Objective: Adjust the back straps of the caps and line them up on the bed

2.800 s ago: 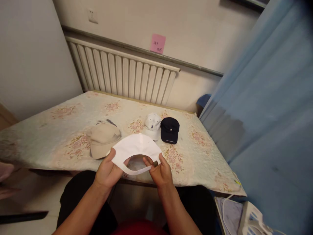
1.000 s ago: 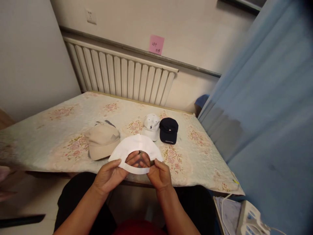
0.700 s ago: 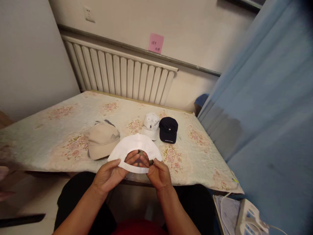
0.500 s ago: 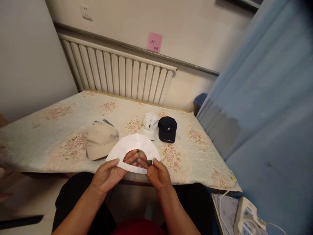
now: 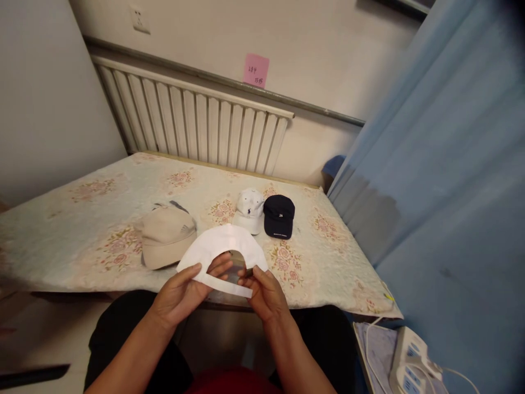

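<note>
Low table spread with a pale floral quilted cloth (image 5: pixel 82 219). Just beyond the left hand (image 5: pixel 180 293)'s grip, a beige fabric cap (image 5: pixel 164 235). Farther beyond the right hand (image 5: pixel 266 293), a small white embroidered cap (image 5: pixel 247 205) and a navy cap (image 5: pixel 279 216), side by side.

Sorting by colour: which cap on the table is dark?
The navy cap, farthest right; the small white cap beside it and the tan cap are pale; left hand and right hand hold a large white cap.

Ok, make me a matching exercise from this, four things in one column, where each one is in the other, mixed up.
1 beige cap
2 navy cap
3 pink note
4 large white cap

A between left hand and right hand
B above the radiator
C on the table, right of the small white cap
D leftmost cap on the table

Pairs: 1-D, 2-C, 3-B, 4-A
</note>
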`<act>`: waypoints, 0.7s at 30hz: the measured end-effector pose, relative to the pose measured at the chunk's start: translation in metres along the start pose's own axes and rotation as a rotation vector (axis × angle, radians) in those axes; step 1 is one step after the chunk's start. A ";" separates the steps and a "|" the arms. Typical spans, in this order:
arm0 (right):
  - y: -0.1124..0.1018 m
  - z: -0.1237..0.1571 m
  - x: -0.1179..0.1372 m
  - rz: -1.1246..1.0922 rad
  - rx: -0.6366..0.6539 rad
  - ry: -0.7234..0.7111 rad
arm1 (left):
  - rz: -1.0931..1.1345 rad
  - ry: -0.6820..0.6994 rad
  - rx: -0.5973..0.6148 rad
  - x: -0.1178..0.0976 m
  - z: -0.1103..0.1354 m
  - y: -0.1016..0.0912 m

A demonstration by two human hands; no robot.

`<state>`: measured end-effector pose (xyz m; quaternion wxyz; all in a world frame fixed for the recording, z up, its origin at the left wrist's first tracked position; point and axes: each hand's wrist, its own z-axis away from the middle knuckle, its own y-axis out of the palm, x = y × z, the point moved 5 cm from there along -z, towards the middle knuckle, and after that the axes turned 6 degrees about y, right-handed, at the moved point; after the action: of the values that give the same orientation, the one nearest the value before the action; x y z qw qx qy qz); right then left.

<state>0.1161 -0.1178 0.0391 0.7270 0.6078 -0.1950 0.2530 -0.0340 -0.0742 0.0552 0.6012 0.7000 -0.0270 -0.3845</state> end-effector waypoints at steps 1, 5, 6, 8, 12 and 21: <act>0.001 -0.001 0.000 -0.001 -0.002 0.002 | -0.028 -0.018 0.020 0.001 0.001 0.002; 0.001 -0.002 0.000 -0.010 -0.010 0.006 | -0.215 -0.060 0.041 0.004 0.004 0.004; 0.000 -0.003 -0.001 -0.008 -0.012 0.008 | -0.275 -0.054 0.027 0.004 0.005 0.002; -0.001 -0.003 -0.001 -0.001 -0.013 0.002 | -0.386 -0.034 -0.003 0.004 0.005 -0.001; -0.002 -0.004 0.000 0.013 0.004 -0.027 | -0.463 -0.016 -0.041 0.006 0.005 -0.001; 0.001 -0.003 0.000 0.041 0.047 0.002 | -0.372 0.017 -0.234 0.001 0.001 -0.008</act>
<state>0.1156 -0.1143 0.0398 0.7073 0.6204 -0.2008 0.2728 -0.0374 -0.0734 0.0478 0.5973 0.6215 0.1524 -0.4835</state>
